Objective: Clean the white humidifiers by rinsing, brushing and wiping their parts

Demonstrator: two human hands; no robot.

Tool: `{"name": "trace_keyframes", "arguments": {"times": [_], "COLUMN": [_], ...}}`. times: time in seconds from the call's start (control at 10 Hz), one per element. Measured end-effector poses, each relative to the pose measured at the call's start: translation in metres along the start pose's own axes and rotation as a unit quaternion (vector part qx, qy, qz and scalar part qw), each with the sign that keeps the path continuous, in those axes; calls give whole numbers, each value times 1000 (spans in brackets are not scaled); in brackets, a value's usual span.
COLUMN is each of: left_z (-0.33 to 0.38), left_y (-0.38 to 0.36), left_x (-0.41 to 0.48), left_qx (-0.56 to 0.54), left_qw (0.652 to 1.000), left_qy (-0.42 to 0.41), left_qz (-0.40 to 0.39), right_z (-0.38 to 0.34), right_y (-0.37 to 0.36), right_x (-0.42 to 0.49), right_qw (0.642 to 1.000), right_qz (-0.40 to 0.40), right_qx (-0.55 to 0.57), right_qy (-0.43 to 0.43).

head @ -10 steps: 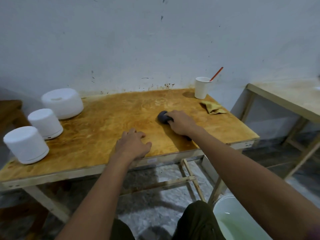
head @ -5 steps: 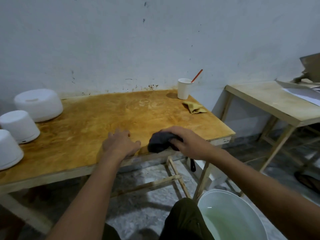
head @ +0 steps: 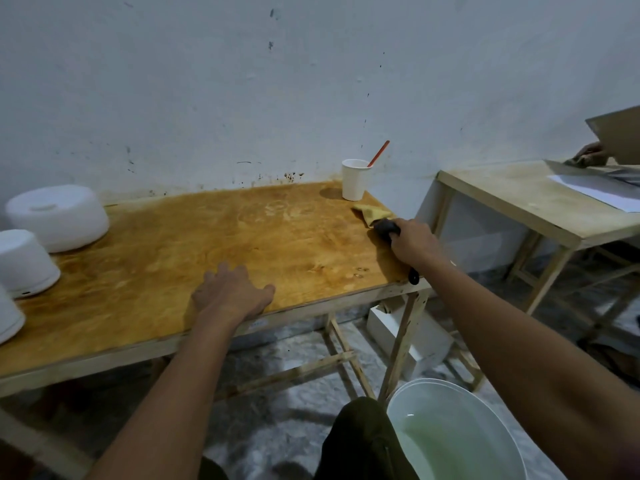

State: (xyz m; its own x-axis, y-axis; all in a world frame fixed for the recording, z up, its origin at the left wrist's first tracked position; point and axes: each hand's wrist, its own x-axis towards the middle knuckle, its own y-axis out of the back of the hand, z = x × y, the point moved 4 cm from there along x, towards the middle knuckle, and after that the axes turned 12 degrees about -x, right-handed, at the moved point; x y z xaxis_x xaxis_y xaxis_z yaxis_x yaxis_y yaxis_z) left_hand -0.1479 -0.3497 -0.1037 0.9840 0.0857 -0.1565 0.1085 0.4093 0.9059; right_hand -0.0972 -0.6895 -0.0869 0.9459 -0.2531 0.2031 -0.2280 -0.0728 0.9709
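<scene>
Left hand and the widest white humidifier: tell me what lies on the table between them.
Nothing. In the head view, the tabletop between the left hand and the widest humidifier is bare stained wood.

1 camera only, worn on the person's head, wide-angle, looking forward and down! It faces the scuffed white wall [head: 311, 81], and the orange-brown plywood desk [head: 207, 244] fills mid-frame, close, within arm's reach. Both bare forearms rise from the bottom edge, left hand [head: 232, 292] flat on the desk, right hand [head: 414, 242] round a dark grey object [head: 384, 227] by the desk's right edge. The edges bend: 3 white round plastic humidifiers [head: 59, 216] clipped at the left border, a pale wooden side desk [head: 519, 202] right, a white plastic bucket [head: 450, 396] low right, beside the knee.
</scene>
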Motion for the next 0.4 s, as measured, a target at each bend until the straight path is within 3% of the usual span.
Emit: {"name": "trace_keyframes", "arguments": {"times": [0.3,0.4], "left_z": [-1,0], "left_y": [-1,0], "left_x": [0,2], "left_qx": [9,7], "left_qw": [1000,1000], "left_qy": [-2,-14], "left_qz": [9,3], "right_z": [-8,-28], "right_y": [-11,-4], "right_x": [-5,-12], "right_qw": [997,997], "right_qz": [-36,-2], "right_qx": [-70,-76], "right_qy": [-10,-18]}}
